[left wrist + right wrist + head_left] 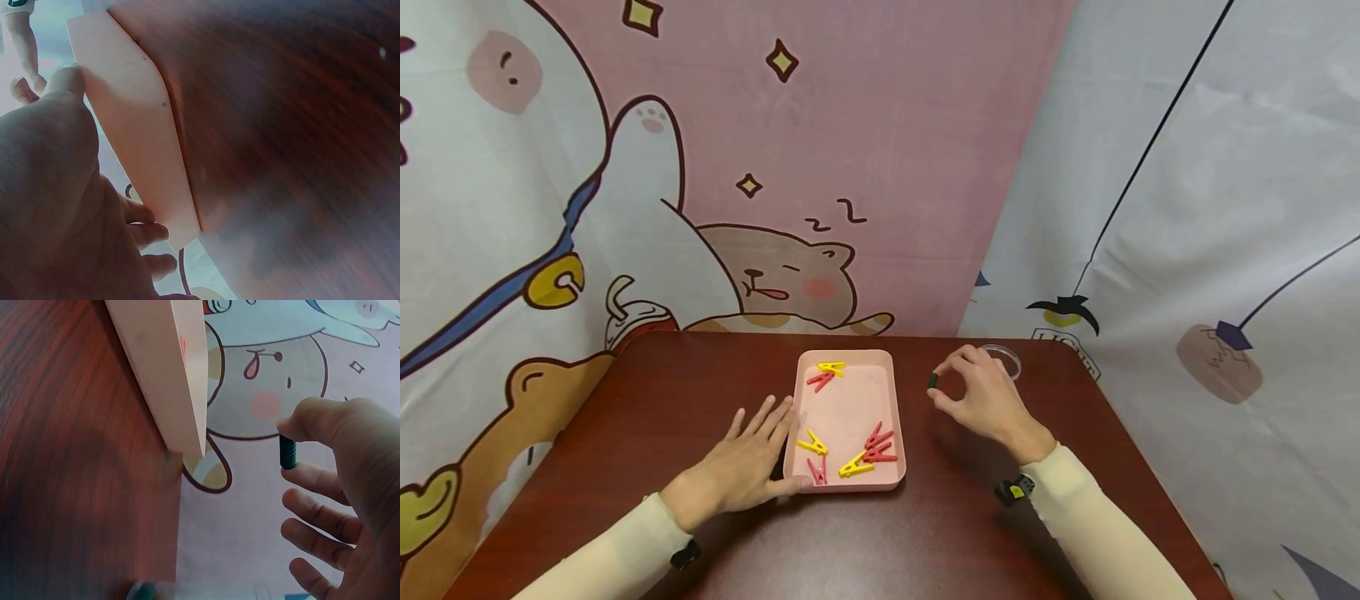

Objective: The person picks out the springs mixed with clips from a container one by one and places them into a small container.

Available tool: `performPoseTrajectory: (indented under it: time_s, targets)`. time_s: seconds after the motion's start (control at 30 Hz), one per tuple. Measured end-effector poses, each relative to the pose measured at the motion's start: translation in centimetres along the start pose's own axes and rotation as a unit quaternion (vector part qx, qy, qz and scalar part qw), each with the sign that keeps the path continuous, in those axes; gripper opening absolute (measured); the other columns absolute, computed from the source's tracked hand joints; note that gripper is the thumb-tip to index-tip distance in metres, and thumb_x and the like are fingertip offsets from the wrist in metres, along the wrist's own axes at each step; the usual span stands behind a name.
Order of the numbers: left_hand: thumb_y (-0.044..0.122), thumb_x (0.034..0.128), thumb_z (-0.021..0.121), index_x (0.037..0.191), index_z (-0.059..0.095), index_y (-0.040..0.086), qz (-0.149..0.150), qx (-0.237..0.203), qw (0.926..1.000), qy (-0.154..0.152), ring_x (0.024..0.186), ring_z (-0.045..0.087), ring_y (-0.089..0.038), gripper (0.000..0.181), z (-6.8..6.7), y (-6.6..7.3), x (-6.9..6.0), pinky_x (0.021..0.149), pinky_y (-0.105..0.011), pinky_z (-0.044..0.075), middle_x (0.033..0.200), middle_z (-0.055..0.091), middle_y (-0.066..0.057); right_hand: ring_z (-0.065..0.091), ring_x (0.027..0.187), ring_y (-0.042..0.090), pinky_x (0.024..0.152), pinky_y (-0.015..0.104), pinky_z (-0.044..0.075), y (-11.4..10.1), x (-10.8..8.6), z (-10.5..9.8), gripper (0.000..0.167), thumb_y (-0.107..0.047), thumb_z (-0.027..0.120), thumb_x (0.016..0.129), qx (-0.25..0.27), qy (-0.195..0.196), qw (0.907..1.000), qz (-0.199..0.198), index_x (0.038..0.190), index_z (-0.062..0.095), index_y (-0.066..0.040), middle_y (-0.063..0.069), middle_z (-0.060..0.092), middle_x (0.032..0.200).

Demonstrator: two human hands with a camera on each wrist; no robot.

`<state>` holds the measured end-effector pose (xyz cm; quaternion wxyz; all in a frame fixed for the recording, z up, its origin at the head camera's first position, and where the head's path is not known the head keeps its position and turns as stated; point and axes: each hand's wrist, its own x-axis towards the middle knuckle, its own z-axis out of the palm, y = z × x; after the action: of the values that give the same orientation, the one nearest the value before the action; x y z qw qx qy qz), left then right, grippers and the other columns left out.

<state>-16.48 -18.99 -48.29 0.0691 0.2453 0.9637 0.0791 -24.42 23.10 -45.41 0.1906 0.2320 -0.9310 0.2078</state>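
Observation:
Between thumb and index finger, my right hand (988, 398) pinches a small dark green ribbed cylinder (287, 452), held upright in the air right of the tray. Its other fingers are spread apart in the right wrist view. A shallow pink tray (846, 404) lies on the table. My left hand (733, 473) touches the tray's left side with fingers extended and the thumb at the near left corner. Inside the tray are several small red and yellow clothespins, among them a yellow one (856, 466) near the front and a red one (822, 381) near the back.
A clear round dish (1011, 361) stands at the back right, partly hidden behind my right hand. A green piece (145, 591) shows at the right wrist view's bottom edge. The brown table (917, 542) ends against a cartoon-printed cloth (925, 183).

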Motion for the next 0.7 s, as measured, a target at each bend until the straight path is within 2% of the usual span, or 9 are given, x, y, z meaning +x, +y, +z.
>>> performPoseTrajectory:
  time_s: [0.17,0.37,0.7]
  targets:
    - [0.08,0.105,0.069,0.183,0.029,0.001,-0.003,-0.008,1.0,-0.001,0.181,0.023,-0.05,0.118,0.0,0.1,-0.1,0.139,-0.083,0.025,0.195,0.023,-0.022,0.073,0.122,0.032,0.112,0.069,0.054,1.0,-0.5,-0.7,0.026,-0.035,0.095,0.097,0.001,0.006,0.9999,0.015,0.114,0.086,-0.019,0.005,0.078,0.124]
    - [0.08,0.1047,0.069,0.184,0.028,0.001,-0.003,-0.013,0.9999,-0.001,0.181,0.023,-0.05,0.119,0.0,0.1,-0.2,0.139,-0.083,0.026,0.195,0.023,-0.021,0.069,0.111,0.03,0.107,0.064,0.053,2.3,-0.9,-1.2,0.029,-0.034,0.096,0.096,0.002,0.011,0.9994,0.032,0.116,0.086,-0.016,0.007,0.077,0.124]
    - [0.08,0.1054,0.067,0.183,0.03,0.001,-0.003,-0.012,0.9999,-0.001,0.181,0.023,-0.05,0.118,-0.1,0.0,-0.2,0.139,-0.082,0.026,0.195,0.023,-0.022,0.072,0.121,0.04,0.108,0.069,0.055,4.4,-1.3,-2.3,0.029,-0.026,0.095,0.097,0.014,0.044,0.9967,0.067,0.117,0.086,-0.007,0.013,0.077,0.13]
